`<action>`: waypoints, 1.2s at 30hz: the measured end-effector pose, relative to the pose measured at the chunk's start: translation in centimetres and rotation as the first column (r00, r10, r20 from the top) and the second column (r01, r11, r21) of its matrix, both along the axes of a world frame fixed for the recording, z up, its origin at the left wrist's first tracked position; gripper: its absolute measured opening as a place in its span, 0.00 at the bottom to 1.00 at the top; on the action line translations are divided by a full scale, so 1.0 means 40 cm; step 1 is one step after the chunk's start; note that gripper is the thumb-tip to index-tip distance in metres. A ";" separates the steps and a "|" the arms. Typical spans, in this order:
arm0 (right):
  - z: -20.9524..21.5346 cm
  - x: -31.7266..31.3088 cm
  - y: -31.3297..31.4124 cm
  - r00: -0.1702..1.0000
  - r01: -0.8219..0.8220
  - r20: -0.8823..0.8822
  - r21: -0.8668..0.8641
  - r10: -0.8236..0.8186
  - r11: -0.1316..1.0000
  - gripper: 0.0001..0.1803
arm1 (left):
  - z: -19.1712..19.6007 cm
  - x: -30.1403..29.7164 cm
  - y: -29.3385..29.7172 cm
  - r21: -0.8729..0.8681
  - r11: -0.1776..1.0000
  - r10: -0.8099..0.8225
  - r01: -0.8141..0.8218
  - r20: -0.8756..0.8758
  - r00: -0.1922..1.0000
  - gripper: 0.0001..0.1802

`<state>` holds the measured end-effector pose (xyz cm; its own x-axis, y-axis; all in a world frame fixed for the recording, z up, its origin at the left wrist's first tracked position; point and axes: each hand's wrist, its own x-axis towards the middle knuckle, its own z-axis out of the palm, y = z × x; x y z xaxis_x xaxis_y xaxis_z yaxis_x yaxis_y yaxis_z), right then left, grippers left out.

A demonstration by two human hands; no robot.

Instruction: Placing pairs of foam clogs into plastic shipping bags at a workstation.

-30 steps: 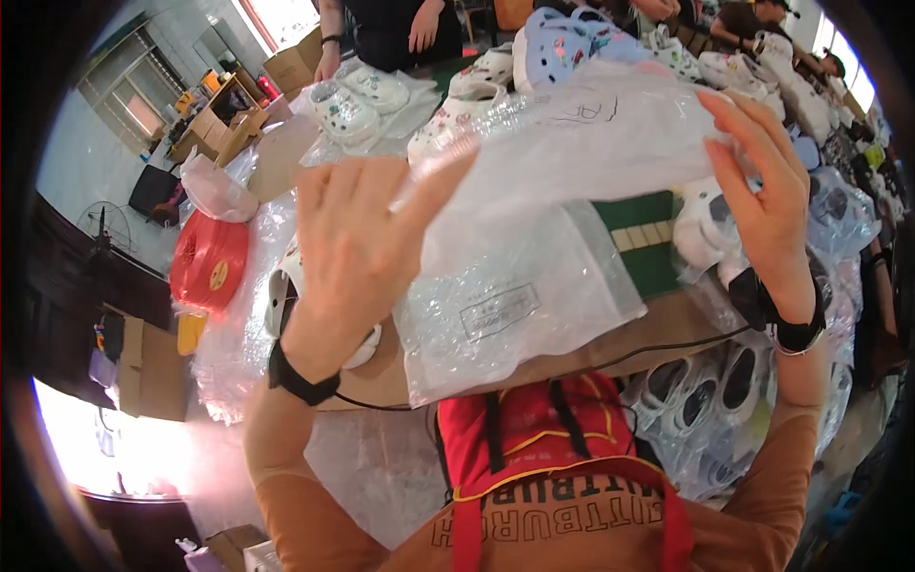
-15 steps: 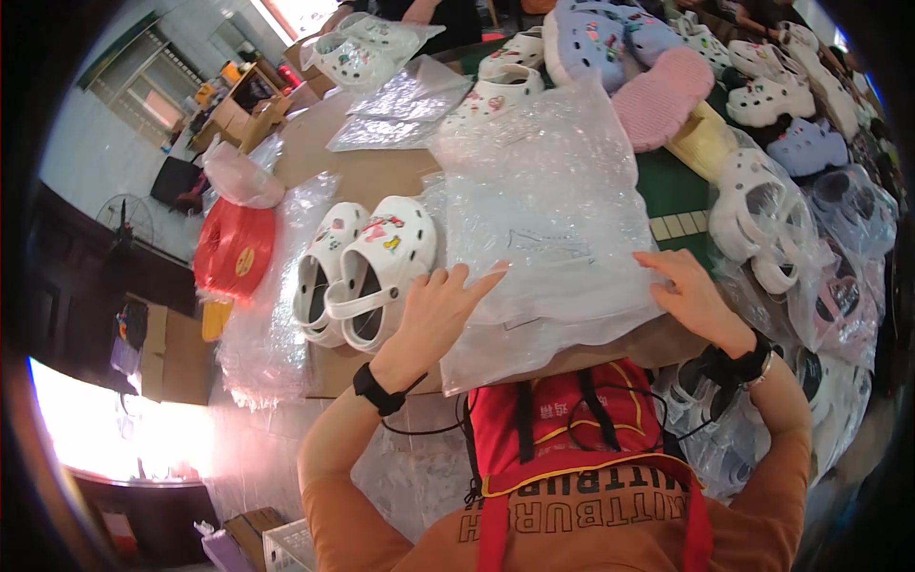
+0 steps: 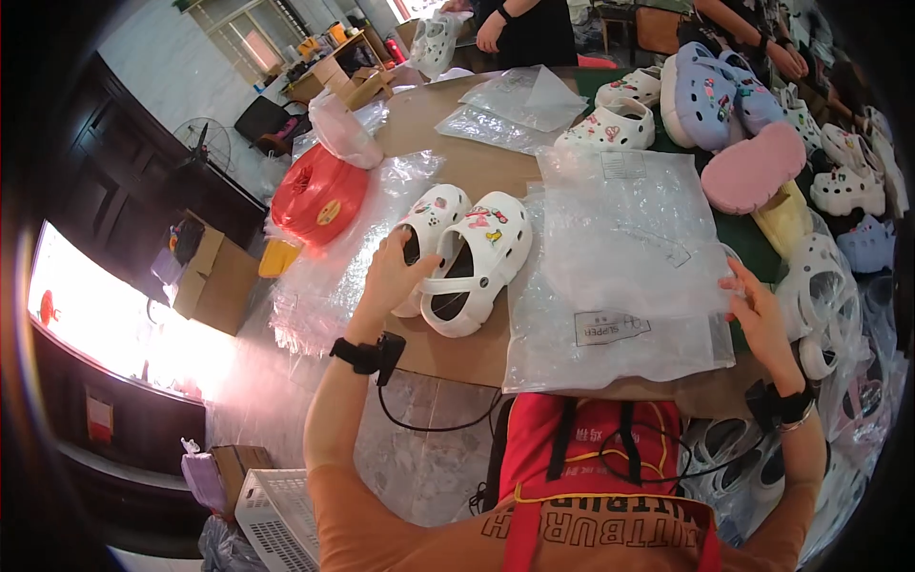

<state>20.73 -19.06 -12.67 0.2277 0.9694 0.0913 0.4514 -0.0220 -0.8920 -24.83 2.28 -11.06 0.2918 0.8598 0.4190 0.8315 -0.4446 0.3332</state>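
A pair of white clogs (image 3: 486, 234) with coloured charms stands on the table left of centre, toes away from me. My left hand (image 3: 389, 278) is at the heel opening of the left clog, its thumb and fingers spread apart near the strap. To the right of the clogs lies a clear plastic bag (image 3: 620, 276) with dark print, flat on other bags. My right hand (image 3: 755, 307) has its bent fingers on the right edge of this bag, where the upper layer is raised a little.
Left of the clogs are more clear bags (image 3: 367, 229) and a red roll of plastic twine (image 3: 319, 195). Blue clogs (image 3: 701, 95), a pink sole (image 3: 753, 167) and bagged clogs (image 3: 810, 286) crowd the right. Across the table a person (image 3: 522, 33) holds bagged white clogs (image 3: 434, 46).
My left hand has moved from the bag onto the left clog. My right hand has stayed by the bag's right edge, whose upper layer is now lifted. The view has turned left.
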 end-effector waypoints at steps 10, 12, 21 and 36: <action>-0.008 -0.042 0.032 0.997 0.005 0.072 -0.058 -0.001 0.998 0.30 | -0.039 0.016 0.069 -0.558 0.829 -0.036 0.039 0.017 0.999 0.29; 0.005 -0.048 0.033 0.994 -0.013 0.105 -0.063 0.019 0.998 0.30 | -0.080 -0.010 0.088 -0.473 0.880 -0.028 0.041 0.036 0.999 0.27; 0.034 -0.057 0.037 0.949 -0.101 0.297 -0.019 0.102 0.995 0.31 | -0.030 -0.039 0.056 -0.495 0.853 -0.066 0.164 0.210 0.975 0.14; 0.071 -0.099 0.064 0.944 -0.276 0.248 0.221 0.220 0.935 0.27 | 0.060 0.161 -0.181 -0.491 0.084 -0.346 0.867 0.802 0.488 0.23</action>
